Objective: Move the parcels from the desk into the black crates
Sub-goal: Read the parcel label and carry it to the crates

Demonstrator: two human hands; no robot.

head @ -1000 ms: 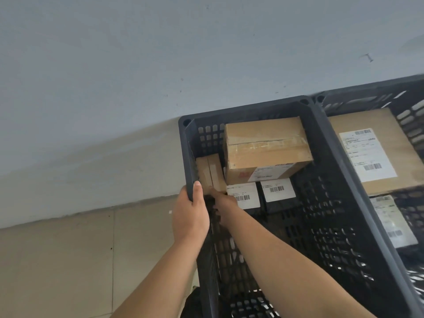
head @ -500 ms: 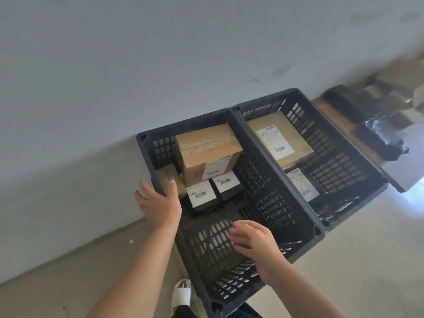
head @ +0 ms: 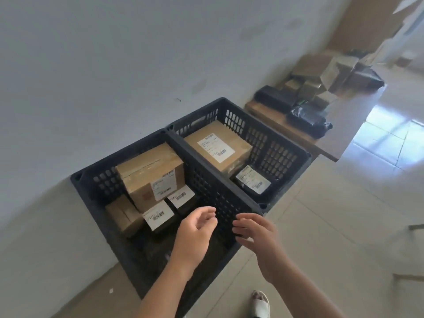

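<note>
The left hand (head: 195,228) hovers over the near part of the left black crate (head: 96,203), its grip loose, fingers relaxed and slightly curled, holding nothing. Beside it the right hand (head: 257,232) hangs above that crate's near right corner, fingers spread, grip empty too. Both forearms reach in from the near edge. The left crate holds a taped brown box (head: 149,173) and smaller labelled parcels; the right black crate (head: 282,148) holds a flat labelled box (head: 218,145). More parcels (head: 321,88) lie on the table (head: 305,136), far right
</note>
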